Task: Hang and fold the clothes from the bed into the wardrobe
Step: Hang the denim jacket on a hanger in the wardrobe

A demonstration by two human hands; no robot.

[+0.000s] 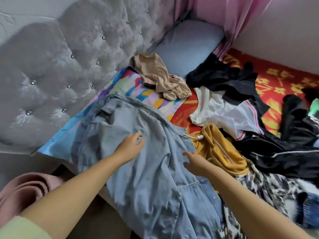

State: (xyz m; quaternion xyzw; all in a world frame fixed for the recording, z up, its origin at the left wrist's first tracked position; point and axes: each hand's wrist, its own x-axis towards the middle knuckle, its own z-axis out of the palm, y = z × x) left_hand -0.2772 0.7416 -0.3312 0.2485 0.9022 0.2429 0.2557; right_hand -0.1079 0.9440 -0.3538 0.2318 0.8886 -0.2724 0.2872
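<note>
The light-blue denim shirt [146, 163] lies spread over the bed's near edge; 2 hands hover on it, holding nothing: left hand [130, 146] open, fingers loosely curled; right hand [195, 163] open beside the mustard hoodie [222, 152].

- Both hands lay open on a denim shirt [146, 163] spread across the bed — left hand [130, 147], right hand [194, 163].
- A yellow hoodie [222, 152] lay just beside the shirt.
- Black clothes [229, 81] and a white garment [229, 116] were scattered beyond.
</note>
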